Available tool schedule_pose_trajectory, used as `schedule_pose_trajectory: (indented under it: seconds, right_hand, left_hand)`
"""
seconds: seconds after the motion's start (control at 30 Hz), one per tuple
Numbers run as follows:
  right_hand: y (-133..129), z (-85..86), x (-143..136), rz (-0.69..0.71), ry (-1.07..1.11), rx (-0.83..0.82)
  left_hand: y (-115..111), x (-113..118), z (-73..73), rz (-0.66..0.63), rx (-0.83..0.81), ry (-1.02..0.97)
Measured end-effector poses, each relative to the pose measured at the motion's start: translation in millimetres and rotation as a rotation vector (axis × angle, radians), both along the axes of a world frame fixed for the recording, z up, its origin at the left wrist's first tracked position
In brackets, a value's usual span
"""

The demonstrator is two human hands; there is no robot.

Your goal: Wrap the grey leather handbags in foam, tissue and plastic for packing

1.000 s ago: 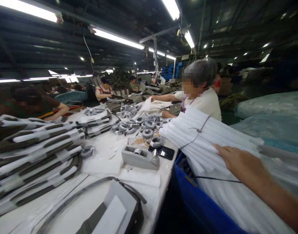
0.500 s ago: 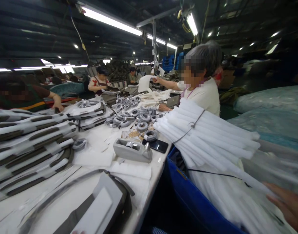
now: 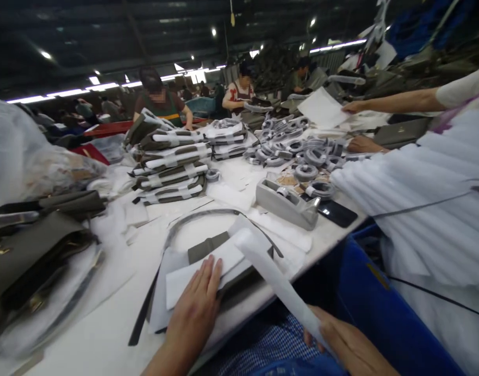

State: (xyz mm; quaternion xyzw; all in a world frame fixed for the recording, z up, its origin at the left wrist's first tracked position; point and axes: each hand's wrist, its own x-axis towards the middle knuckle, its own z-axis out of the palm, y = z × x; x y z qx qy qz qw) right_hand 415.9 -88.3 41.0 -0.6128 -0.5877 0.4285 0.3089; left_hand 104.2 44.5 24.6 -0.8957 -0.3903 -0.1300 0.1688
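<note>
White foam sheet lies flat on the bag piece at table edge. Left hand presses down on the sheet, fingers spread flat, gripping nothing, fingertips pointing about 1 o'clock.

Dark strap loops around the bag piece, arcing from 10 to 2 o'clock off the left hand.

Foam roll is in the right hand, fingers closed around its lower end. Long axis runs from the right hand up toward 10–11 o'clock; free end sits just above the bag piece, just beside the left fingertips at their 2 o'clock. So the roll's tip is nearer the left hand, its base is held by the right.

Tape dispenser and phone sit past the roll's tip, near 1 o'clock, apart from both hands.

Far right: bundle of foam rolls over a blue bin; a co-worker's hand holds a sheet well beyond it.
</note>
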Motion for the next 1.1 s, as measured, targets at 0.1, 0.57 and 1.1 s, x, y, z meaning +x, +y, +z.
schedule_pose_trajectory:
  seconds: [0.1, 0.57, 1.1]
  right_hand:
    - [13, -8.2, 1, 0.088, -0.134, 0.113]
    - [88, -21.2, -93, -0.068, -0.511, 1.147]
    - [115, -3.1, -67, 0.170, -0.695, 1.015]
  left_hand:
    - [10, -5, 27.2, -0.047, -0.196, 0.055]
    - [22, 0, 78.8, 0.051, -0.614, 0.117]
    - [-7, 1, -5.0, 0.043, -0.097, -0.014]
